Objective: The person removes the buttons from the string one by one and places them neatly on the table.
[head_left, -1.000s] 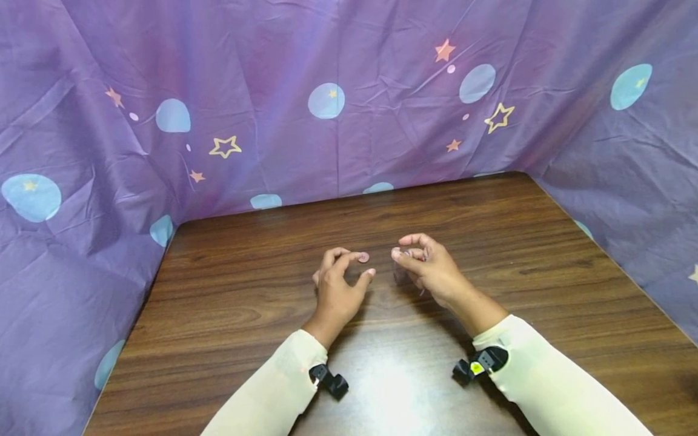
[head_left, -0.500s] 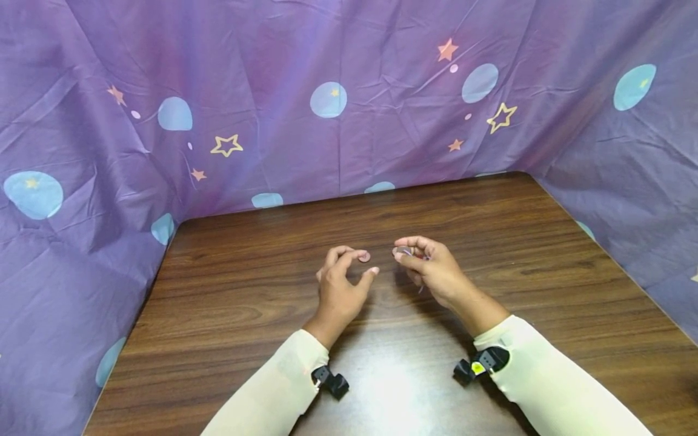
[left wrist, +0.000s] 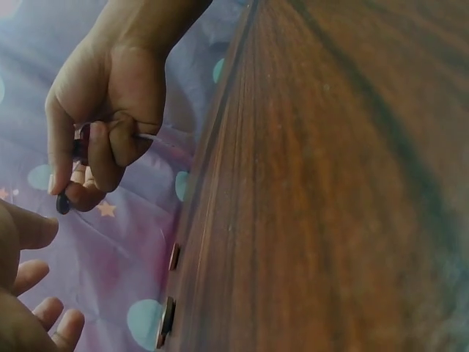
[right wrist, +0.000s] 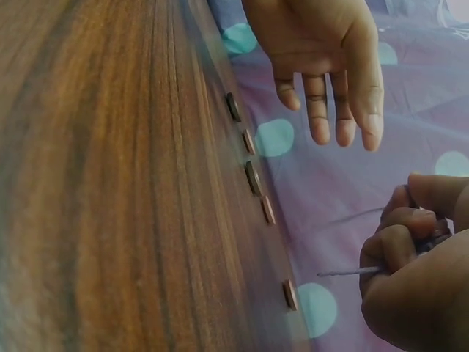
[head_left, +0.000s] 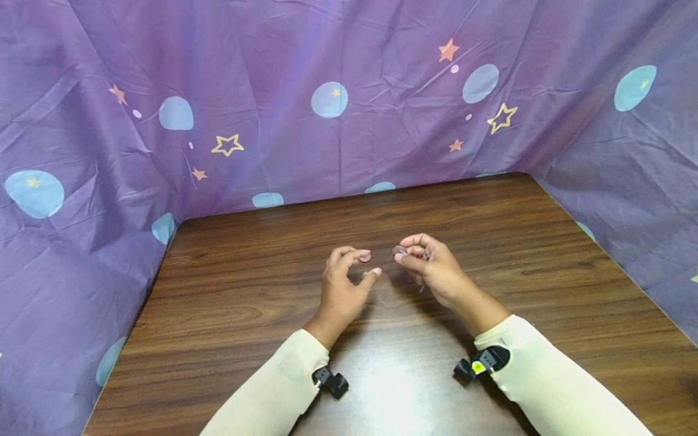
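My right hand (head_left: pixel 431 266) pinches a coin (head_left: pixel 400 249) between thumb and index finger above the table. Its other fingers curl around something dark red (left wrist: pixel 84 143), mostly hidden in the palm. Thin purple cord ends (right wrist: pixel 348 273) stick out from that fist. To the left, my left hand (head_left: pixel 340 287) hovers with its fingers spread and its thumb apart, and nothing is in its grasp. Past its index fingertip shows a reddish coin (head_left: pixel 365 258). In the right wrist view several coins, copper (right wrist: pixel 290 295) and darker (right wrist: pixel 253 178), lie flat on the table, seen edge-on.
The brown wood-grain table (head_left: pixel 245 363) reaches back to a purple curtain (head_left: pixel 262 72) printed with stars and planets, which also hangs at both sides. A glare spot (head_left: pixel 389 393) lies near the front. Each sleeve carries a black strap (head_left: pixel 329 381) with a camera.
The coin at my right thumb and index finger has come more into view as the fingers shifted it. My left hand has drifted slightly to the right.
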`<state>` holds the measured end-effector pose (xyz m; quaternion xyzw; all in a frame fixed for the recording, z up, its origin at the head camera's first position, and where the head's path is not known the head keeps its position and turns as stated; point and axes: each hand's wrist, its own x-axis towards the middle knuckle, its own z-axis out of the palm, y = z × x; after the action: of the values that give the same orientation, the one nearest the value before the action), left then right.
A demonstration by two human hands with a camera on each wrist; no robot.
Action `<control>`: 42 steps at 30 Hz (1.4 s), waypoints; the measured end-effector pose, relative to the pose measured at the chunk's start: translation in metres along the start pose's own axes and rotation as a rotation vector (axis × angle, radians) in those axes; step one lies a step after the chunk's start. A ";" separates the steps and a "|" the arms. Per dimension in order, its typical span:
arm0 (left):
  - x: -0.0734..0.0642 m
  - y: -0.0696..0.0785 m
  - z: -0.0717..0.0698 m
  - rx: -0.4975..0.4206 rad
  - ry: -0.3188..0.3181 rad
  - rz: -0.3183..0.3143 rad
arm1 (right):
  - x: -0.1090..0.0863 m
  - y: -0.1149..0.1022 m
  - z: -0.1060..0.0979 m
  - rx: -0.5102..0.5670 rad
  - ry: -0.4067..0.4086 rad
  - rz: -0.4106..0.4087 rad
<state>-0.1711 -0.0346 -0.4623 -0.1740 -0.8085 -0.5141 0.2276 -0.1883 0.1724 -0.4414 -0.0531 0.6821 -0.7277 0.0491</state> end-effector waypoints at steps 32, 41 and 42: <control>0.000 0.008 -0.003 -0.247 -0.204 -0.107 | -0.004 0.005 0.003 -0.151 -0.058 -0.142; -0.001 0.008 -0.003 -0.240 -0.208 -0.102 | -0.005 0.006 0.005 -0.130 -0.047 -0.151; -0.001 0.008 -0.003 -0.238 -0.208 -0.104 | -0.005 0.006 0.004 -0.126 -0.048 -0.149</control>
<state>-0.1651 -0.0341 -0.4558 -0.2102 -0.7690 -0.5964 0.0935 -0.1831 0.1682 -0.4472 -0.1242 0.7192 -0.6835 0.0076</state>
